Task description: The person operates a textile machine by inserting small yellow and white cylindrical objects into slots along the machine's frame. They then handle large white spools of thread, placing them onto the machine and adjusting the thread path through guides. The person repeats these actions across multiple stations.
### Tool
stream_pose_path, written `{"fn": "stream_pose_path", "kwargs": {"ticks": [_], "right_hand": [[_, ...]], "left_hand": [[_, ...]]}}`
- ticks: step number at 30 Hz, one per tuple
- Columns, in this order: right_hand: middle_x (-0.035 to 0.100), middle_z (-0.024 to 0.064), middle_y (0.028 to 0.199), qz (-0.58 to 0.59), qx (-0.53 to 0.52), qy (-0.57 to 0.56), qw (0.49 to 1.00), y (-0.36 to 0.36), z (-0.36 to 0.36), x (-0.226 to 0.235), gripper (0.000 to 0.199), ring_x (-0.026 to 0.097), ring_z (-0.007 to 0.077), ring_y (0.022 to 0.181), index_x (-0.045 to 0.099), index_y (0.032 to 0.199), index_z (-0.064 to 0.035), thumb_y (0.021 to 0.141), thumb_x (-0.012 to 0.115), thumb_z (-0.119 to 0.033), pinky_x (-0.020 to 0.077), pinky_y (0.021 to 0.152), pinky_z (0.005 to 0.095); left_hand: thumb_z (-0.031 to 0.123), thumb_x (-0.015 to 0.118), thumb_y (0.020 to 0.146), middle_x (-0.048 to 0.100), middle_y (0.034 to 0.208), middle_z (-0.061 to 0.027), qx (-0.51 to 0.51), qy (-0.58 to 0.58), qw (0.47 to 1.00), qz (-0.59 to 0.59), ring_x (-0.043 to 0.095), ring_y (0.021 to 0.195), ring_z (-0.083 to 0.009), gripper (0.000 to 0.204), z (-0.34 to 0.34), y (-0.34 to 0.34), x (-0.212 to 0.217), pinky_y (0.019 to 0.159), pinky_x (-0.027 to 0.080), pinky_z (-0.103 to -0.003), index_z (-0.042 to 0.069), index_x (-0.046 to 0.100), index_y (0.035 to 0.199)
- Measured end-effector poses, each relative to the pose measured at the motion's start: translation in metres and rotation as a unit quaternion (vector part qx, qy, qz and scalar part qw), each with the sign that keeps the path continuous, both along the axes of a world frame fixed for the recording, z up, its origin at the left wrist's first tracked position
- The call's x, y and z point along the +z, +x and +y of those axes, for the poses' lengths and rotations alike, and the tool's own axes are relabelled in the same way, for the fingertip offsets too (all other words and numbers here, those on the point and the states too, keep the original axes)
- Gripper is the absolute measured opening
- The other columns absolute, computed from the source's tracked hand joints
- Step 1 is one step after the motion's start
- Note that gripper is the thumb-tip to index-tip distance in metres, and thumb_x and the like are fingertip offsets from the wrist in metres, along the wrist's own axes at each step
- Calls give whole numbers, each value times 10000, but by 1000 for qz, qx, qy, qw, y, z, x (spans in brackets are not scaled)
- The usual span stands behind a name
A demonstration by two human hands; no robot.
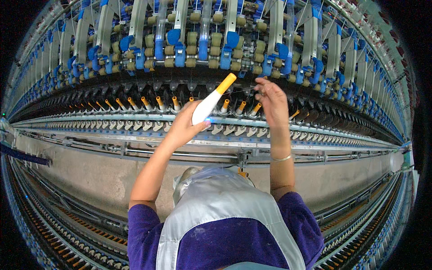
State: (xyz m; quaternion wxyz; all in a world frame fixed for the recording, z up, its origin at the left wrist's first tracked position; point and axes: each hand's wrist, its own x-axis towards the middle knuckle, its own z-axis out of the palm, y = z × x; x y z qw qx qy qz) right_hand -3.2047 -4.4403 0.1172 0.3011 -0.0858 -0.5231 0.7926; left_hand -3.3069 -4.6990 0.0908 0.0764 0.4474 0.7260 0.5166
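Note:
My left hand [182, 123] is wrapped round the lower part of a spinning bobbin [208, 106], white with wound yarn and topped by a bare yellow tube end. The bobbin tilts up to the right, lifted in front of the machine. From it a thin strand of yarn [243, 91] runs across to my right hand [274, 102], whose fingers are bent and pinched together at the strand. Behind both hands stands a row of yellow-tipped bobbins [159, 102] on the spindle rail [135, 118].
Above the row are the machine's drafting rollers [191, 50] and blue-and-grey arms [175, 45]. A long metal rod [193, 155] runs below the rail. Several yellow tubes [243, 172] show by my grey apron [216, 193]. Another spindle row [90, 227] lies behind me, across the concrete floor [103, 175].

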Motion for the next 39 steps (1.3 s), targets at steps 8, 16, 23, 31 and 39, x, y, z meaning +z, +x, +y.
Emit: {"fn": "stream_pose_path", "kwargs": {"ticks": [8,16,23,31,39], "right_hand": [[563,115,1165,72,40,19,996,0,-40,-14,182,535,166,979,559,805,-64,939,573,-185,452,809,310],[596,116,1034,75,233,-236,940,-19,-25,12,177,422,49,572,514,802,-26,938,540,-136,314,437,176],[684,45,847,-200,222,307,904,-5,-52,-13,149,517,67,591,679,1000,-48,874,655,-123,422,519,205],[523,-27,668,-107,61,13,992,29,32,-83,142,441,58,549,614,753,-60,856,666,-142,374,486,178],[626,156,1198,-29,-538,-67,840,178,91,-60,319,644,192,974,568,1203,30,984,448,-169,538,739,261]], "left_hand": [[225,624,924,565,914,-39,-111,74,915,-381,542,760,-98,499,21,1,-30,639,462,-253,54,406,1339],[185,663,806,636,946,-194,-90,-113,989,-22,648,862,-358,378,24,6,-43,712,505,-411,64,480,1114],[182,766,785,648,957,-75,-52,-33,997,-41,632,864,-163,577,-13,-18,-21,764,500,-330,65,510,1289],[359,607,896,667,943,-176,-131,-181,973,62,646,800,-366,451,-37,-38,-31,716,511,-400,189,554,1310],[334,609,875,552,757,-92,-84,-213,932,282,585,601,-280,500,-75,-37,12,545,484,-389,242,519,1359]]}}
